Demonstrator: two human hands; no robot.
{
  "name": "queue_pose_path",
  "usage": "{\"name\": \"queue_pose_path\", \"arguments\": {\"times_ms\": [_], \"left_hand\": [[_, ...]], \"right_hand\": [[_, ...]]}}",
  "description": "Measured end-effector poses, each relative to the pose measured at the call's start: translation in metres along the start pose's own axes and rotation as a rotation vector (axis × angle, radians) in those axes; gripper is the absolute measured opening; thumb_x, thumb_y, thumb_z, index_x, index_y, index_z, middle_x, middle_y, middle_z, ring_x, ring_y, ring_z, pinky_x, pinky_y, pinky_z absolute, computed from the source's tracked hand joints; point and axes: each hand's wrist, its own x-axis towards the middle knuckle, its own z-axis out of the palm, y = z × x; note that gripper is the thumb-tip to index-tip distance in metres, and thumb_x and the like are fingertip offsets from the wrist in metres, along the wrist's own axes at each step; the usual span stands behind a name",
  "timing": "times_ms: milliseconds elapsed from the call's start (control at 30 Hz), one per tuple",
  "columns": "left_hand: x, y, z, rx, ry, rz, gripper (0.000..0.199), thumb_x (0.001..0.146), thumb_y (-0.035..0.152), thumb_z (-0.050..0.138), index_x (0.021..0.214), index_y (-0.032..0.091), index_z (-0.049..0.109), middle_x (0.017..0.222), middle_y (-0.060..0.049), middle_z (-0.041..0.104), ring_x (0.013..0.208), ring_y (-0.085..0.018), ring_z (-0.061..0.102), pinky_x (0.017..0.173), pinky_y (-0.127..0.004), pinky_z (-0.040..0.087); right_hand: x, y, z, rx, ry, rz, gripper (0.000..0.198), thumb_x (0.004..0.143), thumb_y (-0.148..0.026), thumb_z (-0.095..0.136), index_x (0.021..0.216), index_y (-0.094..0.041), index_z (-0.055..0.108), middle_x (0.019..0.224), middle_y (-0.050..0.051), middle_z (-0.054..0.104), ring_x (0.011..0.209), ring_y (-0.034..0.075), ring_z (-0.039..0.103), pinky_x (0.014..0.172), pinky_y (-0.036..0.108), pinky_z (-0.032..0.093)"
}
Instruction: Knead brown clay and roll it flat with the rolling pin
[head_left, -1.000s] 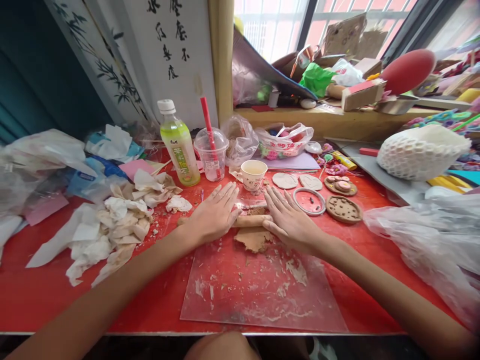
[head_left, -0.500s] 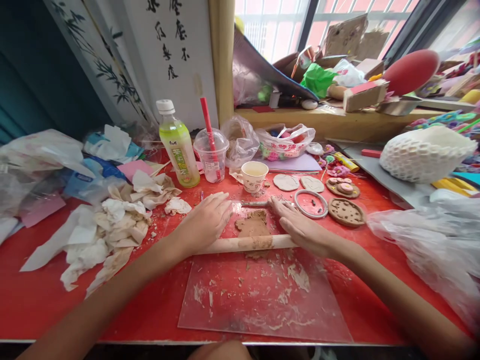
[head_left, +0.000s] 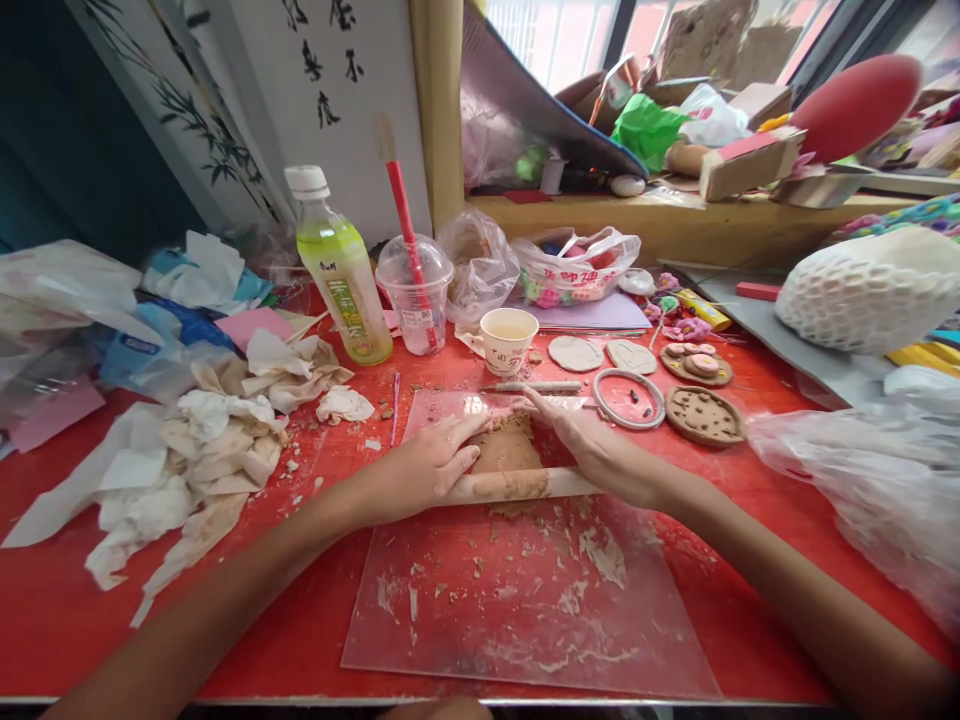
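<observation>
Drawn nearer the person since a second ago, the rolling pin (head_left: 517, 487) lies across brown clay (head_left: 511, 448) on the clear board (head_left: 525, 635). Left hand (head_left: 431, 460) and right hand (head_left: 592, 443) rest unclenched, fingers extended, over the pin's ends. Flattening seems well along; ragged edges remain.

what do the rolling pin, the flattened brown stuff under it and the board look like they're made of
Rolling pin: probably wood, smooth and matt; pale tan, with a brown smear mid-length.

Flattened brown stuff: likely clay, dull, with ragged edges.

Board: clear plastic or glass, glossy; the red table shows through, but the look doesn't settle which.
</observation>
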Motion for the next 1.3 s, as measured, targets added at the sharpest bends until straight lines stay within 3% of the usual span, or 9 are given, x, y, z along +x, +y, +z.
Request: {"name": "queue_pose_path", "arguments": {"times_ms": [100, 267, 400, 533, 667, 800, 1033, 1200, 1300], "left_hand": [[0.000, 0.004, -0.002, -0.120, 0.016, -0.037, 0.047, 0.091, 0.025, 0.029, 0.137, 0.017, 0.032, 0.141, -0.006, 0.041, 0.128, -0.016, 0.040, 0.107, -0.033, 0.032], [-0.001, 0.007, -0.004, -0.156, 0.015, -0.047, 0.046, 0.090, 0.024, 0.028, 0.134, 0.016, 0.036, 0.141, -0.005, 0.042, 0.128, -0.015, 0.040, 0.106, -0.030, 0.035], [0.001, 0.009, -0.005, -0.107, 0.006, -0.111, 0.051, 0.091, 0.027, 0.029, 0.139, 0.010, 0.026, 0.148, -0.009, 0.029, 0.135, -0.018, 0.029, 0.110, -0.035, 0.029], [0.000, 0.007, -0.005, -0.161, -0.058, -0.060, 0.051, 0.093, 0.032, 0.029, 0.142, 0.018, 0.023, 0.148, -0.005, 0.030, 0.134, -0.017, 0.032, 0.110, -0.036, 0.029], [-0.004, 0.005, -0.003, -0.122, -0.013, 0.037, 0.046, 0.094, 0.029, 0.030, 0.140, 0.020, 0.028, 0.144, -0.004, 0.038, 0.130, -0.018, 0.038, 0.108, -0.038, 0.032], [-0.007, 0.006, -0.001, -0.059, 0.038, 0.078, 0.045, 0.094, 0.025, 0.030, 0.138, 0.019, 0.030, 0.140, -0.006, 0.043, 0.126, -0.018, 0.043, 0.105, -0.036, 0.035], [-0.005, 0.011, 0.003, 0.059, 0.017, 0.144, 0.050, 0.094, 0.023, 0.030, 0.143, 0.017, 0.020, 0.148, -0.009, 0.029, 0.134, -0.019, 0.031, 0.108, -0.038, 0.031], [-0.013, 0.011, -0.003, 0.138, -0.040, 0.106, 0.058, 0.095, 0.037, 0.031, 0.145, 0.021, 0.008, 0.150, -0.009, 0.023, 0.137, -0.023, 0.024, 0.108, -0.040, 0.030], [-0.024, 0.005, -0.013, 0.273, -0.030, 0.099, 0.072, 0.087, 0.050, 0.046, 0.144, 0.020, 0.014, 0.153, -0.012, 0.010, 0.140, -0.030, 0.006, 0.110, -0.049, 0.021]], "right_hand": [[-0.002, 0.001, -0.001, 0.062, 0.044, -0.010, 0.069, 0.089, -0.059, 0.011, 0.144, -0.021, 0.025, 0.149, 0.006, 0.026, 0.137, 0.023, 0.022, 0.111, 0.049, 0.020], [-0.006, 0.000, -0.004, 0.276, 0.016, -0.062, 0.070, 0.089, -0.056, -0.003, 0.142, -0.024, 0.029, 0.136, 0.008, 0.047, 0.125, 0.022, 0.044, 0.105, 0.044, 0.034], [-0.008, -0.003, -0.007, 0.379, 0.015, -0.095, 0.071, 0.087, -0.063, 0.004, 0.142, -0.026, 0.027, 0.130, 0.009, 0.053, 0.120, 0.022, 0.050, 0.104, 0.044, 0.035], [-0.011, -0.005, -0.009, 0.385, -0.029, -0.144, 0.069, 0.087, -0.063, 0.002, 0.147, -0.029, 0.008, 0.139, 0.008, 0.044, 0.123, 0.024, 0.047, 0.100, 0.048, 0.039], [-0.022, -0.006, -0.009, 0.101, -0.043, -0.108, 0.071, 0.085, -0.066, 0.014, 0.146, -0.031, 0.000, 0.146, 0.005, 0.033, 0.135, 0.028, 0.026, 0.103, 0.055, 0.031], [-0.031, -0.006, -0.008, -0.023, -0.083, -0.106, 0.067, 0.087, -0.063, 0.008, 0.145, -0.032, -0.006, 0.149, 0.003, 0.023, 0.131, 0.027, 0.035, 0.101, 0.051, 0.037], [-0.028, -0.019, -0.003, -0.282, -0.111, -0.277, 0.069, 0.088, -0.061, 0.015, 0.146, -0.026, 0.000, 0.149, 0.004, 0.019, 0.133, 0.030, 0.028, 0.103, 0.054, 0.032], [-0.034, -0.013, -0.012, -0.124, -0.087, -0.219, 0.062, 0.091, -0.056, 0.007, 0.143, -0.031, -0.016, 0.149, 0.001, 0.023, 0.134, 0.023, 0.027, 0.102, 0.049, 0.036], [-0.036, -0.003, -0.017, -0.243, -0.033, -0.189, 0.081, 0.087, -0.062, 0.027, 0.142, -0.027, -0.021, 0.153, 0.005, 0.007, 0.137, 0.026, 0.014, 0.104, 0.050, 0.034]]}}
